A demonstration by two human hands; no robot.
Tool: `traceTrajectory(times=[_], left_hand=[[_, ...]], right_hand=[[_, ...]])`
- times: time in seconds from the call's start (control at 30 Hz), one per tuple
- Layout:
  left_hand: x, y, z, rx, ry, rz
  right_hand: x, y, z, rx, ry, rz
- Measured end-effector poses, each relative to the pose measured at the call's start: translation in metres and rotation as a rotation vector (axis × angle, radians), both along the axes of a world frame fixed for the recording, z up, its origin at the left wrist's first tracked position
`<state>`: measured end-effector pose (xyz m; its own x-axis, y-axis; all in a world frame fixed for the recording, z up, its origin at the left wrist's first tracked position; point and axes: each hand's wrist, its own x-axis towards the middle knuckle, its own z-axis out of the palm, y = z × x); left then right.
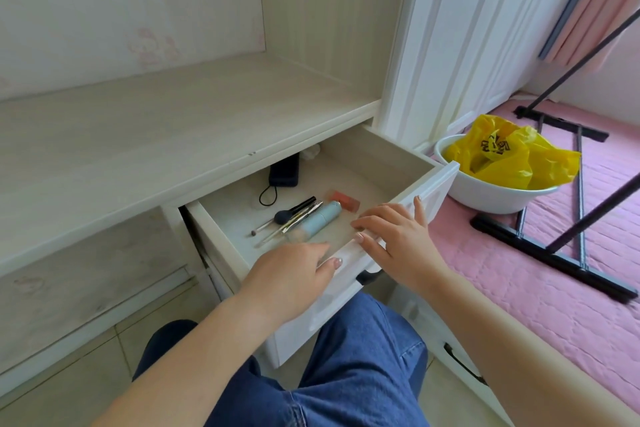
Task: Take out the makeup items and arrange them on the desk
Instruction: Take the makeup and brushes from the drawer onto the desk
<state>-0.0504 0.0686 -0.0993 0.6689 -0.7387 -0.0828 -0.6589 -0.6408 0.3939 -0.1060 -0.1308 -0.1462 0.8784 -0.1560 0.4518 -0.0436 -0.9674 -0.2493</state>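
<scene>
The white drawer (398, 166) under the desk top (156, 121) stands pulled out. Inside lie a light blue bottle (320, 218), a dark-headed brush (287, 213), a thin silver-handled brush (294, 220), a small pink case (343, 199) and a dark pouch (284, 174) with a black loop cord (268, 196). My left hand (294, 274) reaches over the drawer's front edge with fingers extended toward the brushes, holding nothing. My right hand (394, 236) rests on the front edge, fingers spread and relaxed.
A white basin (491, 196) with a yellow plastic bag (509, 156) sits on the pink quilted bed (554, 288) at right, beside a black folding rack (554, 253). My knees in blue jeans are below the drawer. A lower drawer handle (460, 362) shows at bottom right.
</scene>
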Motion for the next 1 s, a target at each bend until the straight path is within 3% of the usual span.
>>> traceTrajectory(times=[0.43, 0.63, 0.8, 1.0], left_hand=[[-0.004, -0.01, 0.0, -0.042, 0.204, -0.074], [0.039, -0.026, 0.003, -0.089, 0.258, -0.045], [0.104, -0.07, -0.02, -0.113, 0.221, 0.083], [0.127, -0.11, -0.062, 0.113, 0.099, 0.081]], right_hand=[[-0.031, -0.013, -0.004, -0.03, 0.013, 0.012], [-0.007, -0.03, 0.025, -0.029, 0.113, 0.049], [0.065, -0.064, 0.052, 0.043, 0.413, -0.001], [0.137, -0.09, 0.023, -0.073, 0.805, -0.007]])
